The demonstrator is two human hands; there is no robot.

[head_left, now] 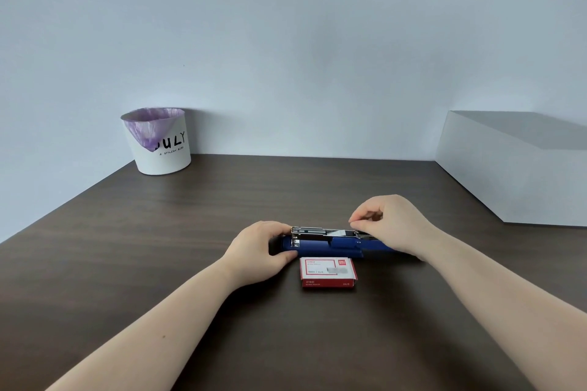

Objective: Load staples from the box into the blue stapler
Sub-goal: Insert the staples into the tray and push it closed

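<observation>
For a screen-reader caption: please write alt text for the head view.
Two hands work on an opened blue stapler on a dark table: left hand steadies one end, right hand pinches above its tray. A red staple box lies nearer.

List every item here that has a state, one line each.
Blue stapler: lying flat, opened, metal channel exposed.
Staple box: closed, flat on the table, nearer than the stapler.
Left hand: gripping the stapler's left end.
Right hand: fingers pinched over the channel.
Bin: upright, purple-lined.
</observation>
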